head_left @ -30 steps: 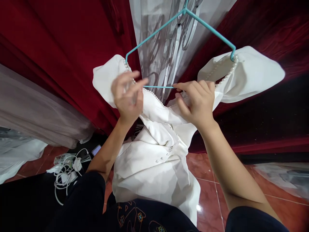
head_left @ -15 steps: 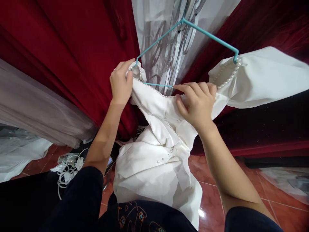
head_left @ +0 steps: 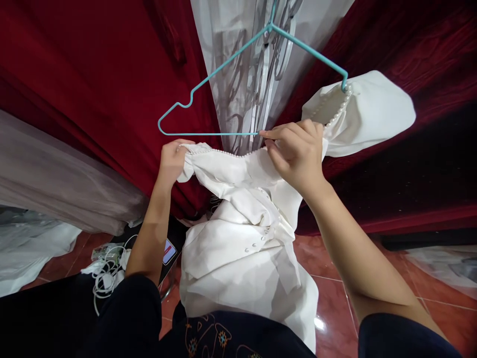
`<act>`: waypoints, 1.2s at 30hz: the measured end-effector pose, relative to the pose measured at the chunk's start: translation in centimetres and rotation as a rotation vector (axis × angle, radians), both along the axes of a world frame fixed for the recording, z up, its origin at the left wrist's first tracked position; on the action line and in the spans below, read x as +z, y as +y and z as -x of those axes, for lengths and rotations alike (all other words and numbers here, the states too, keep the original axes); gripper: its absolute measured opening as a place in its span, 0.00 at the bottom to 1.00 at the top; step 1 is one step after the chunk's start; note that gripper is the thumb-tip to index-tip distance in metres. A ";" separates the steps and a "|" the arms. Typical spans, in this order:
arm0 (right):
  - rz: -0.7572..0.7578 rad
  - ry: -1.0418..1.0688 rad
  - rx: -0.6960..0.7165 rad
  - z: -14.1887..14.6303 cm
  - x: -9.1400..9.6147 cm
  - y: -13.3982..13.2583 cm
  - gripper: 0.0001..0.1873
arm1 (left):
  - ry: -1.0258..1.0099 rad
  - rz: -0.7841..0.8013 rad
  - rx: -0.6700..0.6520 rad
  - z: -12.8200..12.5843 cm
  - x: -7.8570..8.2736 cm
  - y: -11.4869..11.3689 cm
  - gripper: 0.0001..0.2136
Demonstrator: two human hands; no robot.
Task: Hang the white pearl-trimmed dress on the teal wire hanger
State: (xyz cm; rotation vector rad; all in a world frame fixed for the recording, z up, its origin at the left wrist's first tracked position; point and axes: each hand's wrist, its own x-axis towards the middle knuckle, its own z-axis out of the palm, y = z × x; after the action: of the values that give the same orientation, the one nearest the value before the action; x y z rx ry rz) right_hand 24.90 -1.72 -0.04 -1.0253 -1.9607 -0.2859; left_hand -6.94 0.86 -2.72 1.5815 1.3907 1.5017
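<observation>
A white dress (head_left: 223,238) with a pearl-beaded neckline and puffed sleeves hangs in front of me. Its right-side sleeve opening is looped over one end of a turquoise hanger (head_left: 219,67), while the hanger's left end is bare. My left hand (head_left: 173,161) is closed on the dress's left-side sleeve edge, below that bare end. At the neckline, my right hand (head_left: 296,151) grips the dress's upper edge, its index fingertip touching the hanger's bottom bar. Buttons show on the dress's waist.
Dark red curtains (head_left: 112,59) hang on both sides, with white hangers (head_left: 264,74) and pale fabric between them. A phone (head_left: 169,252) and tangled white cables (head_left: 108,273) lie on a black surface at lower left. Red tiles (head_left: 328,293) cover the floor.
The left-side sleeve has come off the hanger's left end, and my left hand has carried it down and left. My right hand stays at the neckline. The hanger has shifted slightly left.
</observation>
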 end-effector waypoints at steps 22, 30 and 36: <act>-0.278 0.187 0.022 -2.0 1.7 0.0 0.15 | 0.709 -0.470 -0.002 -5.2 3.5 -2.2 0.10; -0.335 0.312 -0.132 -6.3 4.7 3.2 0.10 | 0.730 -0.509 0.007 -4.8 3.8 -2.1 0.10; -0.126 0.373 0.014 -7.0 5.3 1.6 0.12 | 0.720 -0.576 0.013 -3.0 5.3 -2.2 0.12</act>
State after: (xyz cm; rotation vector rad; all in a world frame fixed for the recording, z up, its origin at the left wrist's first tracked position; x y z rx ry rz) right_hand 31.88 -0.11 5.22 -0.9096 -1.5930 -0.1920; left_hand -3.95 -1.32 2.55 2.6672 1.3665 1.4837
